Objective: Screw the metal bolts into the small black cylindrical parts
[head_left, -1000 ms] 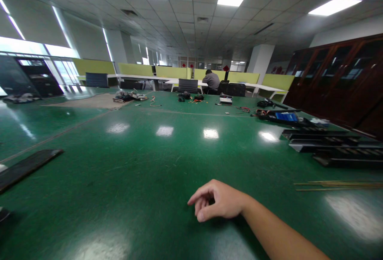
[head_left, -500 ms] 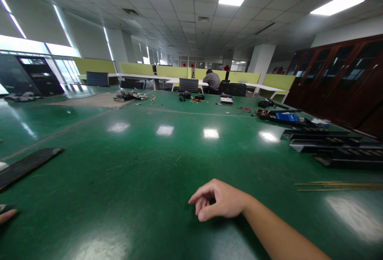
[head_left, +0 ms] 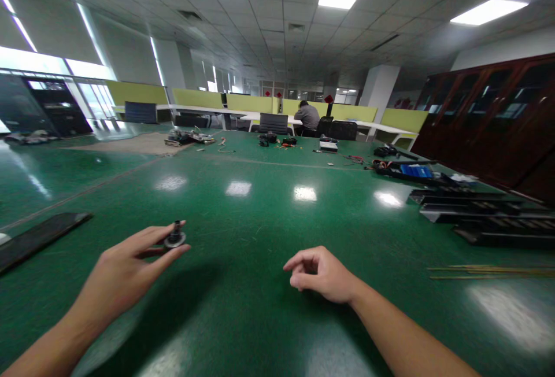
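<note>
A: Entry one, your left hand?
B: Your left hand [head_left: 124,264]: grasping one small dark part [head_left: 175,238] between thumb and fingertips. Round flange with a light rim, dark stub pointing up; finer detail too small to tell. Location: raised above the green table [head_left: 243,221].
A: Entry two, your right hand?
B: Your right hand [head_left: 327,276]: released, fingers loosely curled, thumb towards the index finger. Location: low at the table, right of the small dark part and well apart from it; whether it touches the surface, cannot tell.
A: Goods lying about you?
B: On your left, one dark flat board [head_left: 47,235]. On your right, thin yellowish rods [head_left: 489,273]; beyond them, black channel-shaped pieces [head_left: 472,215]; further off, one blue item [head_left: 416,170]. Beyond the table, one seated person [head_left: 307,115], grey top.
</note>
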### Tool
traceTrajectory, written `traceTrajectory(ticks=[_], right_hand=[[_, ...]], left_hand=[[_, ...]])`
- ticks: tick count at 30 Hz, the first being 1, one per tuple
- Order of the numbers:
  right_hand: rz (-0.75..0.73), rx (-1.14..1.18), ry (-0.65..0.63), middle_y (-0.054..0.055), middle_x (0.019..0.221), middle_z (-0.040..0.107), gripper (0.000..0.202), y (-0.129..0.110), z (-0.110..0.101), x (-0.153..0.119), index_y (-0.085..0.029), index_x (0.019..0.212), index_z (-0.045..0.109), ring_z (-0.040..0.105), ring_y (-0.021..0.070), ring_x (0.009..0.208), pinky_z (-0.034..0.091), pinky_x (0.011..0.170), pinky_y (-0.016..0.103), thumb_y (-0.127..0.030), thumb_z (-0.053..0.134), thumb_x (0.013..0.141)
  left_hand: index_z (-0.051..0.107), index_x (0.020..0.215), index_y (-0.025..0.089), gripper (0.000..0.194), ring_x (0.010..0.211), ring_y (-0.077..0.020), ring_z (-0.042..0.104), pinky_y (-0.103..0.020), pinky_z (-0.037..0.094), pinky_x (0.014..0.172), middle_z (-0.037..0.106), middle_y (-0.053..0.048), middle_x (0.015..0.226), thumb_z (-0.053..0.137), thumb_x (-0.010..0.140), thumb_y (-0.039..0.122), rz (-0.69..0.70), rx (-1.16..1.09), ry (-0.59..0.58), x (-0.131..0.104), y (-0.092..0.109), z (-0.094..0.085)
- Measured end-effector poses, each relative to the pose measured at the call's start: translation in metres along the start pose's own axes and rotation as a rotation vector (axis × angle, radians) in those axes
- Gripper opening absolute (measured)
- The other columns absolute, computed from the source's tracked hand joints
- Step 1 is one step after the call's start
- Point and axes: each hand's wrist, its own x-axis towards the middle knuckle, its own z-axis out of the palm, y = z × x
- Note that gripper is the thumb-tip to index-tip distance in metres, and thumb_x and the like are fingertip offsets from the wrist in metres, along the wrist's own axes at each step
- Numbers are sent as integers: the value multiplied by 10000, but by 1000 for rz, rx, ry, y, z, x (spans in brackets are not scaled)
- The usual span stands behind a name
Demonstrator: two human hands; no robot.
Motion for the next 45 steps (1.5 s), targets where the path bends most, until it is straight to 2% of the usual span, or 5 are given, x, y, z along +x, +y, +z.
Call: traceTrajectory(ticks=[3, 9, 13, 17, 45], right_hand=[[-69, 8, 95, 13, 742, 668, 326, -1, -1, 1, -147, 1059, 695, 586, 121, 622, 454, 620, 253, -335, 758, 801], [-193, -227, 150, 28, 938, 684, 508, -10, 4, -5, -210, 1233, 568, 632, 150, 729, 488, 725, 296, -230, 768, 767], [-206, -386, 123, 16, 960, 667, 647, -14, 8, -6, -234, 1249, 551, 635, 161, 736, 491, 717, 294, -307, 849, 680], [-234, -472, 110, 5, 891, 664, 537, -15, 11, -6, -223, 1134, 622, 623, 169, 750, 477, 692, 276, -353, 858, 670], [-322, -694, 82, 23, 817, 700, 129, -8, 14, -7, -200, 955, 719, 642, 162, 732, 448, 694, 261, -268, 674, 854]], left_hand=[[553, 1305, 305, 633, 941, -196, 689, -361, 597, 894, 687, 4, 1129, 778, 749, 507, 6, -177, -168, 12, 50, 32], [668, 1090, 274, 272, 999, -167, 626, -307, 531, 894, 649, -11, 1085, 729, 827, 246, 331, -341, -295, 11, 119, 76], [657, 1141, 323, 336, 1008, -145, 606, -284, 503, 887, 626, 3, 1109, 721, 835, 200, 382, -392, -382, -6, 119, 98], [638, 1175, 325, 379, 1009, -145, 607, -281, 500, 888, 630, 1, 1113, 730, 828, 204, 384, -436, -413, -19, 111, 107], [657, 1081, 232, 283, 948, -154, 629, -278, 511, 859, 665, -34, 1019, 734, 811, 207, 452, -477, -403, -25, 112, 113]])
